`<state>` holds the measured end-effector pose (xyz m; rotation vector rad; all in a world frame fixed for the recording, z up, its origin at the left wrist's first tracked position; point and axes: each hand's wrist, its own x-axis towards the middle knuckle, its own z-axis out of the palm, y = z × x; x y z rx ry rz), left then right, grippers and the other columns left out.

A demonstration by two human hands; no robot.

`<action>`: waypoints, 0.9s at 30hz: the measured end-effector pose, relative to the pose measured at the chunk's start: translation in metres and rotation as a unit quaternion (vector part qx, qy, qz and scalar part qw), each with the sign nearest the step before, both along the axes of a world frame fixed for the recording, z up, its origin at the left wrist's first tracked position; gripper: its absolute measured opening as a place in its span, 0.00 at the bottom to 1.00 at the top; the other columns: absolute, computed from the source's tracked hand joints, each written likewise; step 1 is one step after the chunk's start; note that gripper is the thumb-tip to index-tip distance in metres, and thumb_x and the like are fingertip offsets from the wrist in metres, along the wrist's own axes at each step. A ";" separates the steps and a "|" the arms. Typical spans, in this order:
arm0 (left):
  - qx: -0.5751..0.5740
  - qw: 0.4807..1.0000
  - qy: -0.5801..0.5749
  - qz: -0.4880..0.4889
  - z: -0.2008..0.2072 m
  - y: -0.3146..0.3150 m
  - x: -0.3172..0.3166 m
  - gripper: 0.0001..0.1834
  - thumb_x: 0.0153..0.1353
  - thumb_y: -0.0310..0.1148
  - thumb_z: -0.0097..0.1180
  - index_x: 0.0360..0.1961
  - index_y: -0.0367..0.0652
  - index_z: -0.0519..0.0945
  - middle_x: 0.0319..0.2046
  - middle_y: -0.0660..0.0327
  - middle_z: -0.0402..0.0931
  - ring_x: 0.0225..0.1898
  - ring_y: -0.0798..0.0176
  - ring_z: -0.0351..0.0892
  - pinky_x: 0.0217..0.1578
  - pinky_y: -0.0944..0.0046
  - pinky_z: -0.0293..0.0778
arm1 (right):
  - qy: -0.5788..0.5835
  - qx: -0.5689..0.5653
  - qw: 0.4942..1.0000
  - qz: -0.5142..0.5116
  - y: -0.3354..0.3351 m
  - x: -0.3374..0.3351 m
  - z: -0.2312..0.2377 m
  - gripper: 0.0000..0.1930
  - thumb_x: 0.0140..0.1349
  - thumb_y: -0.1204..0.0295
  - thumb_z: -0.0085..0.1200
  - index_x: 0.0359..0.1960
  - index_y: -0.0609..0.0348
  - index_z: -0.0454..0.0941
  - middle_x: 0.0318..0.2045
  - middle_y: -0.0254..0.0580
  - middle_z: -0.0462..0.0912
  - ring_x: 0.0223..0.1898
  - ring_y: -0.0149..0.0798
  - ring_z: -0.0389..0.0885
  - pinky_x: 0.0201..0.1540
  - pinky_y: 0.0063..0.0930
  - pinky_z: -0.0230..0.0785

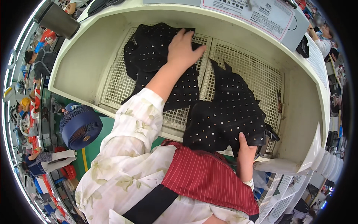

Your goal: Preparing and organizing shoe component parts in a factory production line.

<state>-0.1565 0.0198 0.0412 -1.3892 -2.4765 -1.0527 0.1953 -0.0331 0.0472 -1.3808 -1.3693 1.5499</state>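
Two black pieces of studded fabric lie on the grated bed of a cream workstation. My left hand (182, 50) rests on the far edge of the left studded piece (153, 48), fingers laid out and thumb apart. Close to my body, the right studded piece (227, 108) spreads over the other grate and hangs toward the front edge. My right hand (246, 151) pinches its near edge, thumb on top and fingers hidden beneath. Just beside that hand is a black-handled tool (271, 133), partly covered, so its kind is unclear.
High cream walls (82, 59) curve around the grates (242, 56). A dark tumbler (57, 20) stands at the far left corner, a blue fan (80, 125) below the left rim. A ribbed hose (330, 164) joins the right side. Other people work in the background.
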 end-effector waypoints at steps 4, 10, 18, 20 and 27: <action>-0.098 0.977 0.188 -0.004 -0.013 0.031 0.010 0.28 0.52 0.45 0.58 0.54 0.46 0.72 0.58 0.46 0.63 0.61 0.48 0.61 0.59 0.55 0.59 | 0.025 0.017 0.999 0.024 0.001 0.000 -0.003 0.23 0.59 0.74 0.54 0.56 0.66 0.64 0.52 0.42 0.72 0.52 0.35 0.70 0.55 0.29 0.62; -0.372 0.928 0.022 -0.004 0.004 0.042 -0.025 0.12 0.56 0.32 0.49 0.40 0.46 0.80 0.40 0.52 0.79 0.45 0.50 0.78 0.45 0.55 0.73 | -0.006 0.051 0.998 0.033 -0.001 0.000 0.002 0.21 0.62 0.72 0.52 0.55 0.67 0.65 0.51 0.43 0.73 0.51 0.36 0.70 0.54 0.28 0.62; 0.218 0.910 -0.352 0.008 0.049 -0.101 -0.071 0.12 0.61 0.36 0.53 0.39 0.37 0.78 0.28 0.68 0.75 0.28 0.75 0.68 0.31 0.72 0.67 | 0.002 0.023 0.999 0.043 0.006 0.001 -0.002 0.23 0.60 0.73 0.53 0.57 0.66 0.64 0.53 0.43 0.71 0.53 0.37 0.69 0.56 0.29 0.61; 0.132 0.968 -0.216 -0.002 0.067 -0.156 -0.063 0.11 0.61 0.34 0.53 0.38 0.37 0.78 0.28 0.68 0.76 0.30 0.75 0.69 0.31 0.72 0.67 | 0.001 0.001 0.999 0.051 0.007 0.002 0.000 0.26 0.59 0.74 0.54 0.58 0.65 0.61 0.54 0.43 0.69 0.54 0.37 0.68 0.57 0.29 0.61; -0.257 0.954 -0.143 -0.052 0.071 -0.250 -0.009 0.18 0.50 0.33 0.57 0.43 0.38 0.78 0.38 0.50 0.78 0.43 0.50 0.76 0.46 0.58 0.71 | 0.039 0.031 0.997 0.053 0.011 0.002 -0.009 0.22 0.60 0.73 0.54 0.56 0.65 0.65 0.51 0.42 0.72 0.51 0.35 0.70 0.55 0.28 0.62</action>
